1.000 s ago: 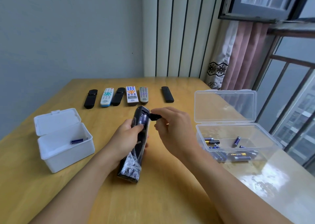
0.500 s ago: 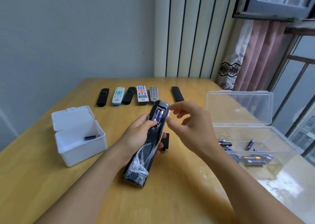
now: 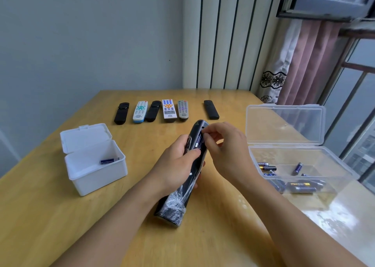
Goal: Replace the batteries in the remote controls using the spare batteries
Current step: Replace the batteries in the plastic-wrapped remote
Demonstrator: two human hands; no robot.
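Note:
My left hand (image 3: pixel 176 166) grips a black remote (image 3: pixel 183 187), partly wrapped in clear film, back side up with its battery bay uncovered. Blue batteries (image 3: pixel 198 142) sit in the bay. My right hand (image 3: pixel 225 147) is over the bay with its fingertips pinching at one of those batteries. A clear plastic box (image 3: pixel 300 159) at the right holds several spare batteries (image 3: pixel 300 186). A white box (image 3: pixel 93 161) at the left holds one blue battery (image 3: pixel 108 160). The remote's battery cover is hidden behind my hands.
Several remotes lie in a row at the table's far side: black (image 3: pixel 121 113), white-and-teal (image 3: pixel 140 111), black (image 3: pixel 153 111), white (image 3: pixel 169 110), grey (image 3: pixel 183 110), black (image 3: pixel 211 109). Both boxes stand with lids raised. A window and curtain are at the right.
My right hand let go of the black battery cover, which dropped to the table, then moved back onto the bay and closed its fingertips on a battery. The camera shifted left.

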